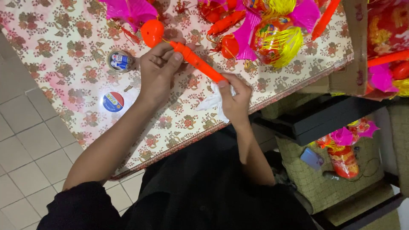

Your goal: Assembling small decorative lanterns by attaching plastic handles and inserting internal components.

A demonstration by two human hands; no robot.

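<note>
Black clothing (213, 191) of the person fills the bottom centre of the frame, both dark sleeves running up from it. Left hand (159, 70) sits centre-left, fingers curled around the upper end of an orange plastic stick (198, 63), thumb pressed on top. Right hand (234, 100) at centre grips the stick's lower end — it also pinches a white cloth (211, 101) that bunches out against the table. Stick runs diagonally, upper left to lower right, held just above the floral tablecloth (64, 47). A thin wire leads from the stick's upper tip to an orange round shell (152, 32) lying on the table near the top edge.

Left of the left hand: a small round container with batteries (120, 61), and below it a round lid (113, 102), blue and red — both on the cloth, apart from the hands. Top centre to top right: a pile of lanterns (272, 30) in pink, yellow and red, with more orange sticks among them. Cardboard box (355, 47) at upper right holds further pink and red pieces. Lower right, another lantern (344, 153) rests on a woven seat beside a small blue phone-like object (312, 158). Grey tiled floor (25, 145) at lower left.
</note>
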